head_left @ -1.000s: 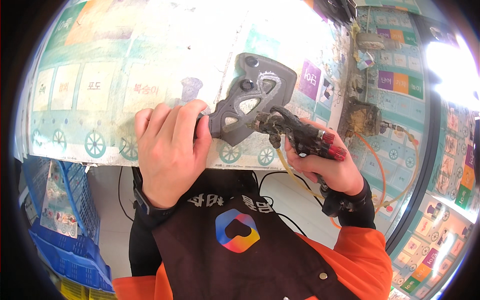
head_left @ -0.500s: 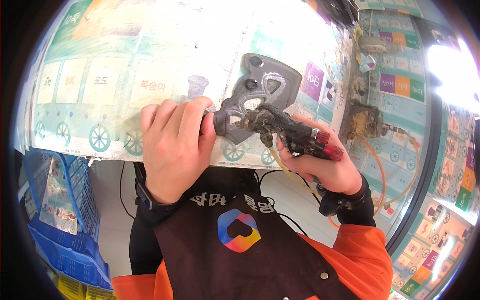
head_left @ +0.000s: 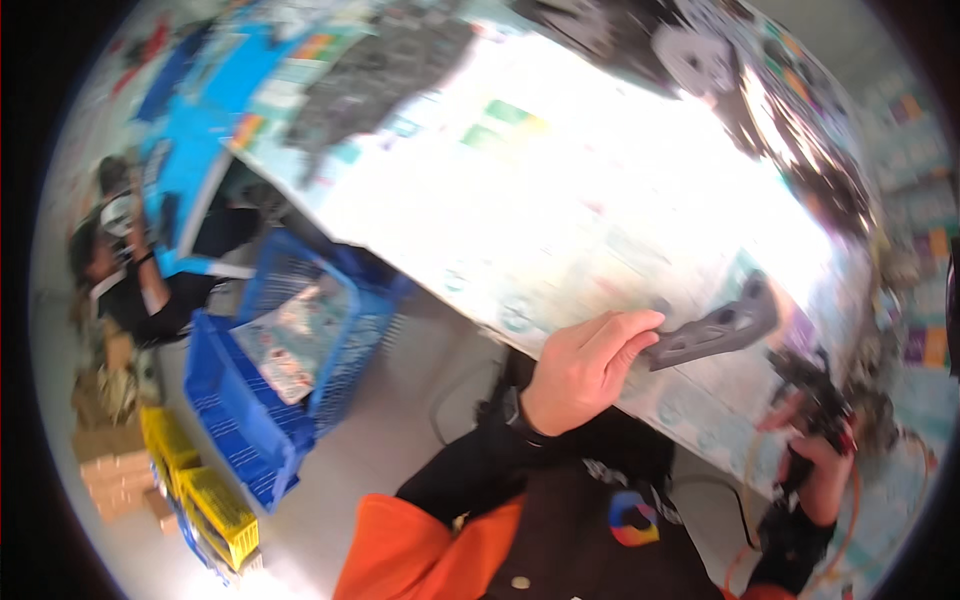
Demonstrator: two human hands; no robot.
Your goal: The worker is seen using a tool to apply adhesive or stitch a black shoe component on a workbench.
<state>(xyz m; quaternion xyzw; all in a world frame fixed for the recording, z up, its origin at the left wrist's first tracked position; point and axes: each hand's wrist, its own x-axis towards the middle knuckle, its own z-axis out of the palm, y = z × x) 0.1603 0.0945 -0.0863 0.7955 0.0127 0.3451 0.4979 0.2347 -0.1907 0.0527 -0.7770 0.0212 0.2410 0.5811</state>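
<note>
A grey flat part with cut-outs and a broad, axe-like end (head_left: 715, 332) is pinched at its narrow end by my left hand (head_left: 585, 372). It is tilted and appears held just over the front of the table; blur hides whether it touches. At the far right my right hand (head_left: 824, 468) is wrapped round the handle of a dark, paint-crusted spray gun (head_left: 812, 385). The gun stands apart from the part. A thin hose runs down from it beside my wrist.
The paper-covered table (head_left: 540, 240) has dark parts (head_left: 385, 85) at its far left and more grey-black parts (head_left: 690, 60) along the back. Left of it stand a blue basket (head_left: 235, 375), yellow crates (head_left: 220, 510) and cardboard boxes (head_left: 115, 470). Another person (head_left: 145, 290) works beyond.
The view has swung left. The part, flat before and close beneath the spray gun, is now tilted in my left hand. My right hand and the gun have moved away to the right.
</note>
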